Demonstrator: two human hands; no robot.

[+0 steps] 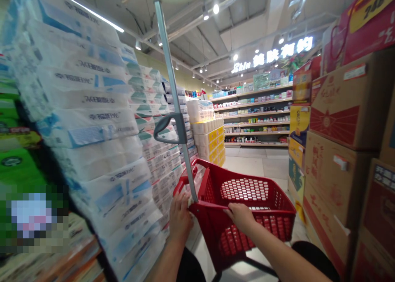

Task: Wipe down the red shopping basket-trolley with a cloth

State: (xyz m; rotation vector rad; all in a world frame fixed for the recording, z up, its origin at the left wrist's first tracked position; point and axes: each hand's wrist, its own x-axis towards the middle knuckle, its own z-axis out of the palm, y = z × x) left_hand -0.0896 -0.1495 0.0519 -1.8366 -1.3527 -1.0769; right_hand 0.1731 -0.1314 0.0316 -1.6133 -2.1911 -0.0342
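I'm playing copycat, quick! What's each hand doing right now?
Left hand: closed on the red shopping cart, at its handle end.
Right hand: closed on the cart's side rim.

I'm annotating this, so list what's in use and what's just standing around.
In use:
red shopping cart, left hand at its corner, right hand on its near rim
metal pole, seemingly attached

Standing around:
stacked paper packs
cardboard cartons
stocked shelves

Person here: left hand (pixel 181 212) and right hand (pixel 242 216) bare, forearms (pixel 274 250) bare too. Black legwear (pixel 189 267), rounded outline, looks plain; I can't make out fabric detail.
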